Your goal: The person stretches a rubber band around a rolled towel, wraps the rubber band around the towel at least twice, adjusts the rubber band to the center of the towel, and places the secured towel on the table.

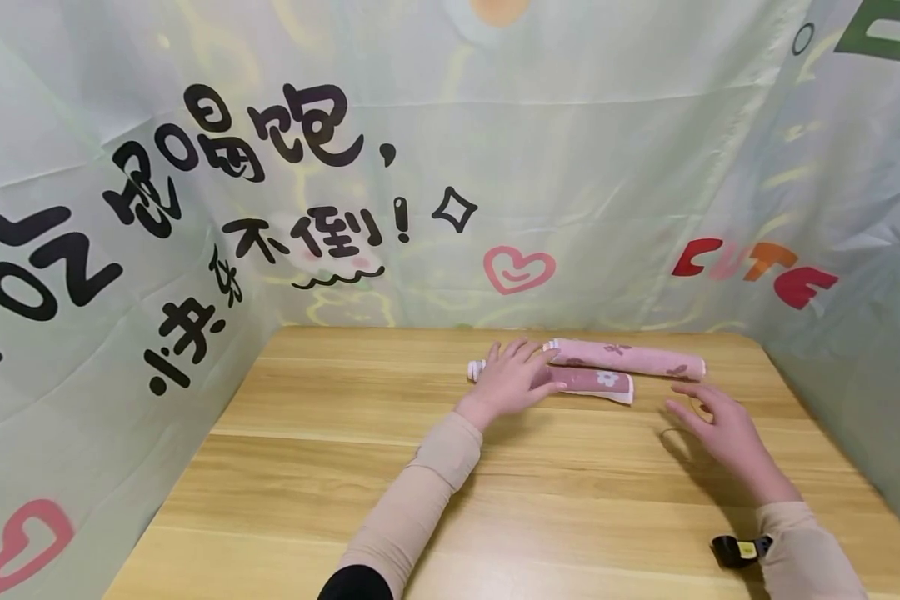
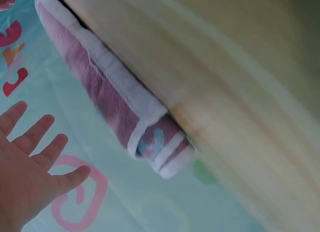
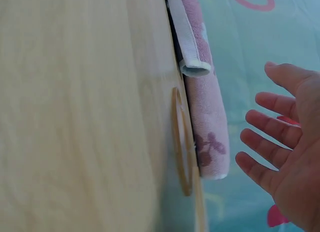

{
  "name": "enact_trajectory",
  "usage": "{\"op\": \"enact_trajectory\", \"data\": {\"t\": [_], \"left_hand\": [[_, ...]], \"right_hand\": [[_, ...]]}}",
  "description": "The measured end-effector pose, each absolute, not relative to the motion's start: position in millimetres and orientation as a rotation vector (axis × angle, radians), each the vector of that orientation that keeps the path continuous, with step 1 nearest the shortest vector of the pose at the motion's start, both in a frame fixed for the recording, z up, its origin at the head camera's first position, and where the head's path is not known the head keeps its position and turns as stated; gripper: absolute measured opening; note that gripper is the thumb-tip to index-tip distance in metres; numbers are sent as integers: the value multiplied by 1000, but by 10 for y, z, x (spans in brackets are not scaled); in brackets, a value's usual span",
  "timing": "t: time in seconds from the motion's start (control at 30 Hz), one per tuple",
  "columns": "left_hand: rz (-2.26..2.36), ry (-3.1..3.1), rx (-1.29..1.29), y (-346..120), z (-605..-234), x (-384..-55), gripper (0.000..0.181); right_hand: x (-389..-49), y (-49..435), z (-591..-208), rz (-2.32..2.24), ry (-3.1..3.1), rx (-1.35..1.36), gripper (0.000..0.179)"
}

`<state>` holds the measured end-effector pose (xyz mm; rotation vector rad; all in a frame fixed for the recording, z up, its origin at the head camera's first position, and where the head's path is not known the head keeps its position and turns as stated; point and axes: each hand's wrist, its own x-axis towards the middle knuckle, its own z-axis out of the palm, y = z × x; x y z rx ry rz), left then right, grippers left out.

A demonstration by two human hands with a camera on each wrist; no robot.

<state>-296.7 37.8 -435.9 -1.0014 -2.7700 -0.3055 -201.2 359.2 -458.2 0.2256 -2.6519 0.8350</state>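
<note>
Two rolled pink towels lie near the back of the table. The nearer, darker towel (image 1: pixel 596 381) has white edging and a pale flower. Behind it lies the lighter towel (image 1: pixel 645 358) with darker pink motifs. My left hand (image 1: pixel 506 379) is over the left part of the darker roll, partly hiding it. Its fingers are spread in the left wrist view; contact is unclear. My right hand (image 1: pixel 731 429) hovers right of the rolls, its fingers extended and apart. Close to it, a thin tan rubber band (image 3: pixel 175 119) shows as a narrow loop in the right wrist view.
The wooden table (image 1: pixel 307 467) is enclosed by a printed cloth backdrop (image 1: pixel 607 183) at the back and both sides. A black strap-like item (image 1: pixel 731 552) with a yellow label appears beside the right sleeve.
</note>
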Motion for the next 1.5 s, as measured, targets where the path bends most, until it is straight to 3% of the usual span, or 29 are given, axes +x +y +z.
{"op": "enact_trajectory", "data": {"t": [0.37,1.5], "left_hand": [[-323,-2803,-1028,524,-4402,-3018,63],[-193,-2978,-1059,871,-4481,-3143,68]], "right_hand": [[-2046,3709,-4677,1049,-2701,195,36],[-1992,3882,-4783,881,-2945,23,24]]}}
